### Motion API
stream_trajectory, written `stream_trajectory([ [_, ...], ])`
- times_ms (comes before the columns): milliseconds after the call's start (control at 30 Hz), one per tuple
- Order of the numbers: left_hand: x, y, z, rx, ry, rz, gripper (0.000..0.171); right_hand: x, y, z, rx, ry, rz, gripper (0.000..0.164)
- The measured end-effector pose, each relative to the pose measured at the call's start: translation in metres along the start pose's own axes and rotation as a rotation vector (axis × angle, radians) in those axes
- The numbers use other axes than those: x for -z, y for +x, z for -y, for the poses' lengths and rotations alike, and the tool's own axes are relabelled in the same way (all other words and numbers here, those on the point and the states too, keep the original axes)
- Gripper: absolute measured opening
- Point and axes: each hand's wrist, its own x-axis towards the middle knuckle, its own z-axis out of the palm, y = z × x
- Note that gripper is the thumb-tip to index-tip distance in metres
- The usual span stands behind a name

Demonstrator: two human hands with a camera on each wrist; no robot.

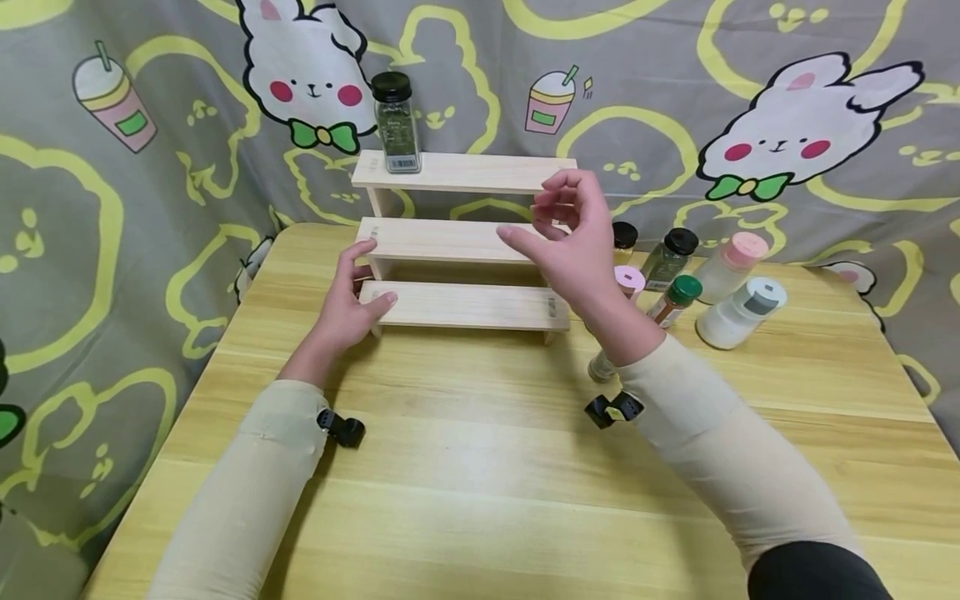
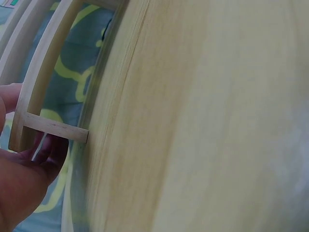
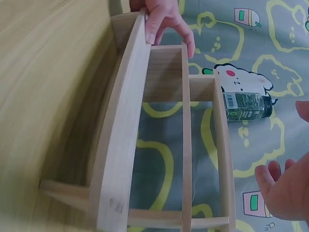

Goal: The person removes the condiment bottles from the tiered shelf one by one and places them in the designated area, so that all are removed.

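Note:
A three-tier wooden shelf point(image 1: 465, 307) stands towards the back of the table. My left hand point(image 1: 348, 304) grips its left end, the thumb on top of the lowest board and fingers around the side; the left wrist view shows the fingers point(image 2: 55, 152) behind the end piece. On the left of the top board stands a clear spice jar point(image 1: 397, 125) with a black lid and green contents, also seen in the right wrist view as the jar point(image 3: 244, 106). My right hand point(image 1: 573, 237) hovers by the shelf's right end, fingers loosely bent, thumb apart, holding nothing.
Right of the shelf several jars stand together: a black-lidded jar point(image 1: 670, 260), a green-capped bottle point(image 1: 675, 302), a pink-capped bottle point(image 1: 731, 267) and a white bottle with a grey cap point(image 1: 738, 315). The right forearm partly covers others. A patterned curtain point(image 1: 480, 83) hangs behind the table point(image 1: 465, 467).

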Motion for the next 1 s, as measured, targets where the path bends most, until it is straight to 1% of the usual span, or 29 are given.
stream_trajectory([
  [267,0.000,0.001,0.001,0.001,-0.022,0.002,0.074,-0.018,0.011,-0.001,-0.012,0.024,-0.010,0.048],
  [533,0.001,0.001,0.003,0.021,-0.017,0.000,0.075,-0.035,0.037,-0.029,-0.019,0.004,-0.025,0.056],
  [600,0.001,0.002,0.004,0.022,-0.017,0.001,0.075,-0.040,0.037,-0.025,-0.015,-0.002,-0.023,0.056],
  [767,0.001,0.002,0.005,0.020,-0.010,0.000,0.075,-0.051,0.043,-0.026,0.000,-0.006,-0.022,0.057],
  [833,0.001,0.002,0.005,0.018,-0.008,0.001,0.075,-0.055,0.050,-0.033,-0.002,0.009,-0.023,0.060],
  [1000,0.001,0.002,0.005,0.023,-0.002,-0.002,0.075,-0.064,0.059,-0.032,-0.010,0.001,-0.023,0.062],
])
